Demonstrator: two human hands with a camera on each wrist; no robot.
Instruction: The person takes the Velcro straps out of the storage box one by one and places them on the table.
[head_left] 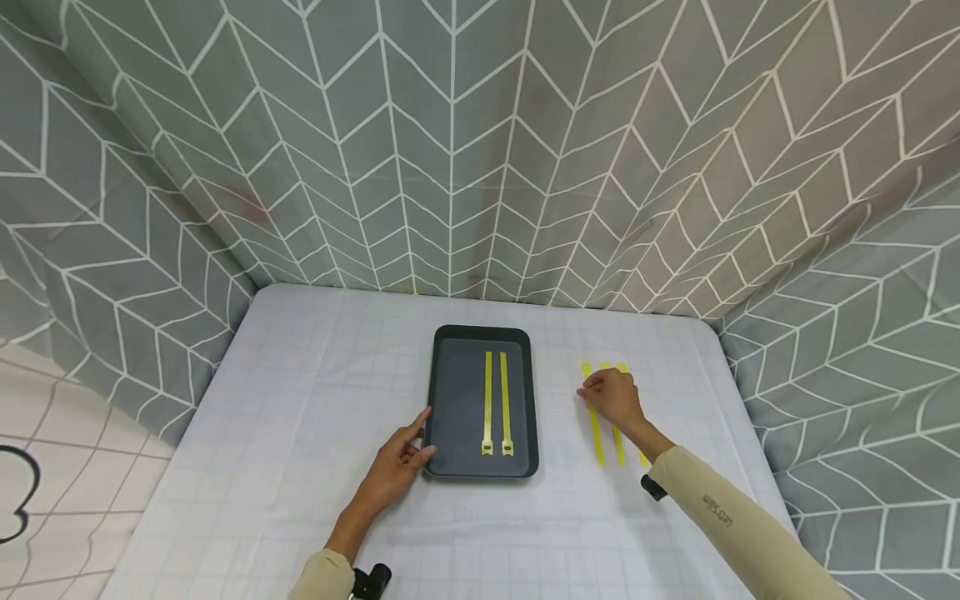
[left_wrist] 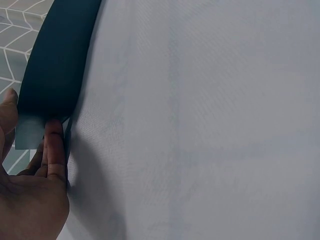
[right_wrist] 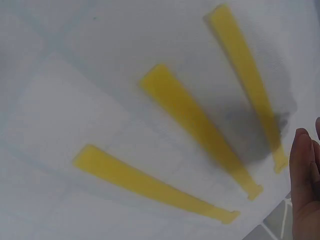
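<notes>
A dark grey tray (head_left: 450,392) lies on the table, with two yellow slotted cable straps (head_left: 506,400) side by side in its right half. My left hand (head_left: 390,473) grips the tray's left rim near its front corner; the left wrist view shows thumb and fingers on either side of the tray wall (left_wrist: 60,55). To the right of the tray, three more yellow straps (right_wrist: 195,125) lie flat and spread apart on the cloth. My right hand (head_left: 615,397) hovers over their slotted ends, nearest the leftmost strap (head_left: 597,437), its fingers together and nothing visible between them.
A white cloth (head_left: 322,375) covers the table. Grey curtains (head_left: 480,167) with white zigzag lines hang behind it and at both sides. A dark wrist device (head_left: 371,581) sits on the left forearm, another (head_left: 653,487) on the right.
</notes>
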